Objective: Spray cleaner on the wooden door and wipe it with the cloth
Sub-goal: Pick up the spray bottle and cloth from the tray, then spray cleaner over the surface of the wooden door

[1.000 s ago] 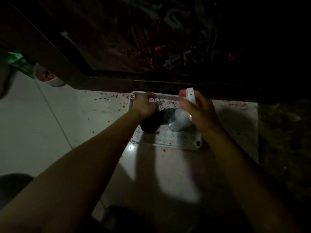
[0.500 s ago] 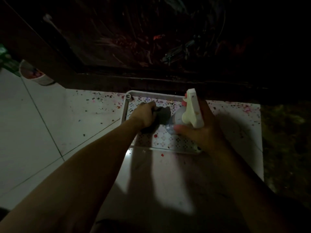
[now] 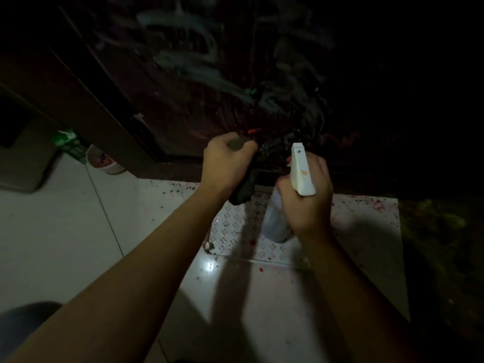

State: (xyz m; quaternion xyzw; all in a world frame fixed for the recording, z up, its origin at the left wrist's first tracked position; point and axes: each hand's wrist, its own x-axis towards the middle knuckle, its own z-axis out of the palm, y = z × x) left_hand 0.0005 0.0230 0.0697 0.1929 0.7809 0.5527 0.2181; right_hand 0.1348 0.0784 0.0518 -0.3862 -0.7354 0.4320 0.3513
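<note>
While left hand (image 3: 225,163) bunches dark limp cloth (image 3: 242,191), smeared wooden door (image 3: 199,82).

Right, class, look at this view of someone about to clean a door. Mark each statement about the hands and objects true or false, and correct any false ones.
1. The right hand holds the spray bottle. True.
2. The left hand is empty. False: it grips a dark cloth.
3. The spray bottle lies in the tray. False: it is held above the tray.
4. The wooden door shows pale smears. True.
5. A green carton stands at the left. True.
</note>
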